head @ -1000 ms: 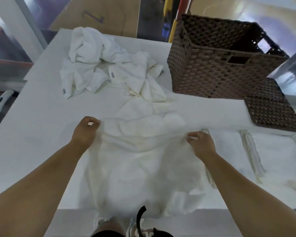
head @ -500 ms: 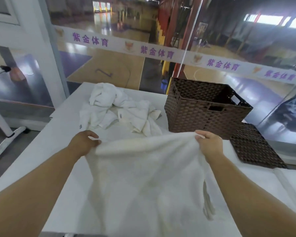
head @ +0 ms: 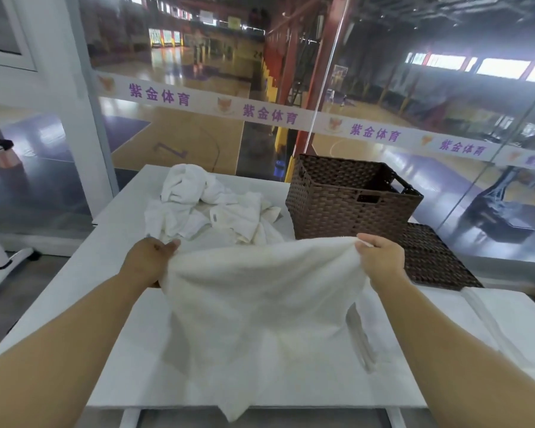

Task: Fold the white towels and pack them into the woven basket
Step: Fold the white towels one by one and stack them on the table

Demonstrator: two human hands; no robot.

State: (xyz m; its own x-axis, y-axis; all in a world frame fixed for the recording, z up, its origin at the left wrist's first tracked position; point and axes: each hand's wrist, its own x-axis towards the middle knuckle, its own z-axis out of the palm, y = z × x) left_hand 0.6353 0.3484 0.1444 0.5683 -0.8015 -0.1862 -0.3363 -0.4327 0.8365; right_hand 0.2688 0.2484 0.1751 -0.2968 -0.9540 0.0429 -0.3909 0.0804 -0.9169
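A white towel [head: 260, 307] hangs spread in the air over the near part of the table. My left hand [head: 149, 261] grips its upper left corner and my right hand [head: 380, 257] pinches its upper right corner, so the top edge stretches between them. The towel's lower end drops past the table's front edge. Behind it a heap of crumpled white towels [head: 210, 205] lies on the white table [head: 112, 273]. The brown woven basket [head: 346, 202] stands at the back right, open at the top; what it holds is hidden.
A flat brown woven lid [head: 436, 264] lies to the right of the basket. A white strap or cord [head: 362, 344] lies on the table at the right, partly behind the towel. A glass wall with a printed band rises just beyond the table.
Both hands lifted the towel off the table and spread it out in the air. The view rose from the tabletop toward the glass wall.
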